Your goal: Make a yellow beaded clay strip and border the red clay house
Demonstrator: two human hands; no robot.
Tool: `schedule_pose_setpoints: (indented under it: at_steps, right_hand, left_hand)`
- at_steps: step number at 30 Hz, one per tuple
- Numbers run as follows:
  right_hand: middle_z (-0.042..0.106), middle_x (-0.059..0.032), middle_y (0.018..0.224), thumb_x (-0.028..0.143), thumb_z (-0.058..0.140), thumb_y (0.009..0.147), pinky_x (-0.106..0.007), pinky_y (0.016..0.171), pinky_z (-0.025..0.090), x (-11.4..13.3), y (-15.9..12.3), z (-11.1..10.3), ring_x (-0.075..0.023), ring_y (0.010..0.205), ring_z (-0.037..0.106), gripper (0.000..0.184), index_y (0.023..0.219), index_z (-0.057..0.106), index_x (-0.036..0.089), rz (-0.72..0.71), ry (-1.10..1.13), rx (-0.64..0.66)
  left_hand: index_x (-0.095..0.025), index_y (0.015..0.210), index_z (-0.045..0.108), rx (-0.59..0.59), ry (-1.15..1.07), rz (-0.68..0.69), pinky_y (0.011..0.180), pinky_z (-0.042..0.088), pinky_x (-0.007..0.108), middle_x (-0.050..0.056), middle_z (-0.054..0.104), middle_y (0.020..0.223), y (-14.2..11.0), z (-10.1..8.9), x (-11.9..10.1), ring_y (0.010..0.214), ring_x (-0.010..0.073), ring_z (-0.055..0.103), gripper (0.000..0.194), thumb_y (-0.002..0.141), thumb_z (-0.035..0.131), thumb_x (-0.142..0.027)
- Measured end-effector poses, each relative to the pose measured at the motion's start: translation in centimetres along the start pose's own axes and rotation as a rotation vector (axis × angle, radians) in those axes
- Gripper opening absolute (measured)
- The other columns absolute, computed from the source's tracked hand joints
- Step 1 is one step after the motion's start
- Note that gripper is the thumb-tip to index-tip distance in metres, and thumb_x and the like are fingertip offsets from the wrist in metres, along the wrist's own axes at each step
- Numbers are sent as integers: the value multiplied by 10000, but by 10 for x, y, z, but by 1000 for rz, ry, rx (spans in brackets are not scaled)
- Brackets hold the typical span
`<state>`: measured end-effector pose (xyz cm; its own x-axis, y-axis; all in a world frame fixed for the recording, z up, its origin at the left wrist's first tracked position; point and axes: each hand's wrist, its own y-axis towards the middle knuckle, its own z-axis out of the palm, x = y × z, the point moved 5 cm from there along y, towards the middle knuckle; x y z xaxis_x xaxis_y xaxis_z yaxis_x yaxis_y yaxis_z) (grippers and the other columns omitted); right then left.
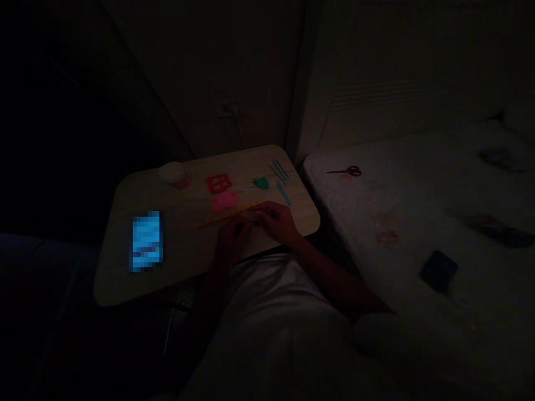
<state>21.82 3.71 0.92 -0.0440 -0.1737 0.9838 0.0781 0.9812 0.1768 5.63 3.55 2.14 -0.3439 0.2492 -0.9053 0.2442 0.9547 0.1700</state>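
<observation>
The room is very dark. Both my hands rest on a small light wooden table [125, 278] near its front edge. My left hand [232, 236] and my right hand [278, 220] are close together with fingers curled, right beside an orange stick [221, 217] that lies slantwise. Whether they hold anything is lost in the dark. Just beyond them lie a pink flat piece [224, 201], a red cutter frame [219, 182], a green lump [261, 182] and several blue modelling tools [281, 181].
A lit phone [146, 240] lies on the table's left. A small lidded tub [173, 174] stands at the back left. To the right is a bed [418, 211] with scissors [346, 171] and a dark flat object [438, 270]. Walls meet behind the table.
</observation>
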Motion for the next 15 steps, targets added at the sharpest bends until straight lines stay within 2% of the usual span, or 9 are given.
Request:
schedule_pose_setpoints:
  at_steps: [3, 5, 10, 15]
  right_hand:
    - [660, 0, 632, 452, 719, 813, -259, 552, 460, 1, -1, -1, -153, 572, 595, 266, 799, 668, 191, 45, -55, -7]
    - [608, 17, 584, 473, 680, 846, -256, 547, 423, 6, -1, -2, -139, 550, 547, 303, 736, 625, 196, 32, -80, -7]
    - [500, 27, 559, 455, 507, 968, -270, 586, 376, 15, -2, -4, -128, 556, 467, 419, 623, 497, 216, -75, -140, -21]
    - [397, 34, 546, 500, 389, 1003, -277, 539, 310, 9, -2, -3, -130, 538, 381, 481, 603, 405, 232, -33, -130, -17]
  left_hand:
    - [-188, 811, 691, -5, 7, -11, 684, 478, 261, 3, 705, 762, 0, 0, 0, 715, 165, 620, 244, 871, 600, -406]
    - [-188, 805, 683, -5, 7, -16, 658, 469, 257, 0, 692, 743, 0, 0, -1, 695, 162, 608, 242, 868, 597, -406]
    - [-190, 770, 659, -7, -7, -13, 691, 474, 265, 0, 673, 739, 0, 0, -4, 712, 164, 604, 234, 858, 594, -397]
    - [-188, 770, 662, -13, 3, -53, 670, 469, 265, 0, 664, 719, 0, 0, 0, 697, 166, 594, 247, 848, 599, -413]
